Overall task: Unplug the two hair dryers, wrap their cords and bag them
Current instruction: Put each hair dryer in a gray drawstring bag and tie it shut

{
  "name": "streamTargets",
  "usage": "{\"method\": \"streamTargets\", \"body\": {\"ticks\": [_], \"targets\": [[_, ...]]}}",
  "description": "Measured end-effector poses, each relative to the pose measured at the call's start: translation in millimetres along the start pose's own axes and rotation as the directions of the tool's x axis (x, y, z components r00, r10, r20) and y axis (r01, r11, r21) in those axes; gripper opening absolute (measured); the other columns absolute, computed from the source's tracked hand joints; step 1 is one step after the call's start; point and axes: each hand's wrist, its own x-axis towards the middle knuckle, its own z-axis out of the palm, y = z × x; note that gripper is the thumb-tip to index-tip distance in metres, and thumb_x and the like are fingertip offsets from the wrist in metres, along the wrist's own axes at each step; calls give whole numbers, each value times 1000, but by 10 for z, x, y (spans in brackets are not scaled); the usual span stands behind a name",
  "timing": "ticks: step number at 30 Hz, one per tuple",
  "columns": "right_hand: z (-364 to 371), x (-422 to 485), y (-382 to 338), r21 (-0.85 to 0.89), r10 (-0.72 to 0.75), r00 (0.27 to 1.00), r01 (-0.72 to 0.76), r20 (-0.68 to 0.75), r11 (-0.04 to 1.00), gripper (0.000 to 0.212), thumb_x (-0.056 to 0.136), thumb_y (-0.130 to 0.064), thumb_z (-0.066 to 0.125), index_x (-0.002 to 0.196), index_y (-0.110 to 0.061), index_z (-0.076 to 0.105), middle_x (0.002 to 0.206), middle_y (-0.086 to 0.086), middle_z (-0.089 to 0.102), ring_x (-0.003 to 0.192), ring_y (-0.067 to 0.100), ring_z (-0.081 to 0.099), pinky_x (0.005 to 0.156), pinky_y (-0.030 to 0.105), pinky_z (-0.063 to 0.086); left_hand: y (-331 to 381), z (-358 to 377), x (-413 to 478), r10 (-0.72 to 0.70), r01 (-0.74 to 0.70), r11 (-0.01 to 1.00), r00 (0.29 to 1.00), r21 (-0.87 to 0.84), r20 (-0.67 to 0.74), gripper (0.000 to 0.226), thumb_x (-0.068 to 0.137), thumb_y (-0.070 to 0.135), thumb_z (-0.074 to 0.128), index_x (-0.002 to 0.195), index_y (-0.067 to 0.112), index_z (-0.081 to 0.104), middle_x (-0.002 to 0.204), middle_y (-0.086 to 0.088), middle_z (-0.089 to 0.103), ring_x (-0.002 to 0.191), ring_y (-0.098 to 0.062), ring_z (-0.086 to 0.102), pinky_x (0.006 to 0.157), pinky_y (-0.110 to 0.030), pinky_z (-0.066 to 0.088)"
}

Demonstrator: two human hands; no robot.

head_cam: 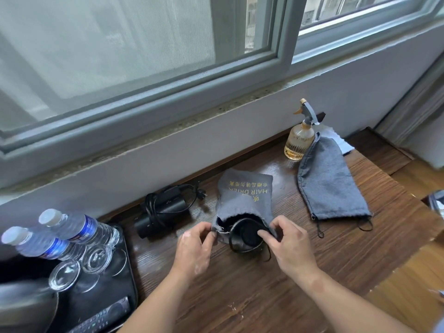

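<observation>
Head view, both hands (194,248) (292,248) gripping bag (242,200) mouth

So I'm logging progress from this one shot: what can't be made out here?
- Head view: dryer mostly hidden inside the printed bag.
- Plain bag: contents hidden by its cloth.
- Remote: cut by bottom edge, buttons too small.
- Bottle labels: blurred.
</observation>
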Motion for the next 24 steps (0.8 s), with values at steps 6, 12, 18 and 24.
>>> {"method": "streamTargets", "body": {"ticks": [6,12,18,24], "targets": [[-238,161,-319,-99,6,994,5,108,995,37,80,-35,80,67,-24,47,61,-6,55,60,7,50,56,18,37,216,-272,-232,59,-58,995,998,-75,4,58,97,9,59,124,60,51,78,1,66,70,-26,67,64,-39,60],[-353,255,-581,-225,-62,974,112,216,968,31,78,-34,80,75,-23,51,65,-7,56,66,13,55,63,32,46,360,-403,-428,96,-86,992,990,89,-105,28,91,15,65,90,42,72,62,8,68,60,-15,67,63,-34,58],[-455,235,-612,-152,-79,964,121,256,981,27,75,-34,83,77,-27,57,69,-9,61,67,4,56,59,15,41,405,-484,-534,90,-54,985,971,161,-221,15,82,35,80,72,33,70,58,15,64,63,0,62,59,-9,44],[-533,204,-637,-37,-80,960,94,268,995,21,72,-31,87,82,-28,68,73,-11,69,70,5,62,64,13,47,526,-517,-580,6,19,997,957,81,-289,17,80,23,82,70,31,73,60,13,66,62,1,62,59,-10,46]]}}
